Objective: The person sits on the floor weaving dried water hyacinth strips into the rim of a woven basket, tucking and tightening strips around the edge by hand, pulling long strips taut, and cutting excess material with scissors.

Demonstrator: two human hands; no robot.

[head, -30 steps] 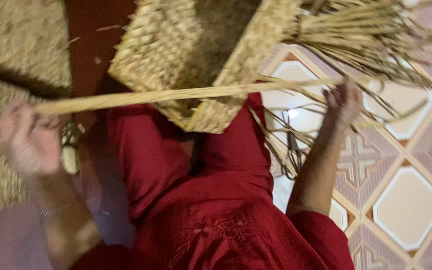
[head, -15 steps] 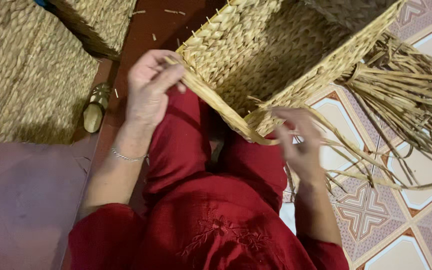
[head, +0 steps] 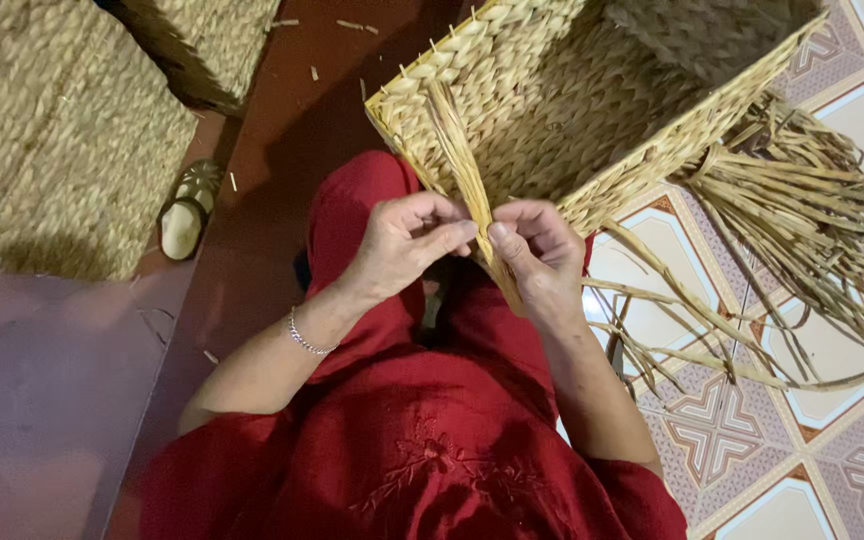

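Observation:
A square woven straw basket [head: 592,110] rests against my knees, its opening toward me. A flat pale straw strand [head: 462,160] runs from the basket's near rim down between my two hands. My left hand [head: 407,240] pinches the strand from the left, a thin bracelet on its wrist. My right hand [head: 537,250] pinches it from the right, fingertips almost touching the left ones. My lap is covered in red cloth.
A loose bundle of dry straw strands [head: 812,220] lies on the patterned tile floor [head: 752,440] to the right. Large woven baskets [head: 52,130] stand at the left. A sandal [head: 187,210] lies on the dark red floor beside them.
The strand was stretched wide between my hands a second ago. Both hands have come together at the basket's near rim and now pinch the strand side by side.

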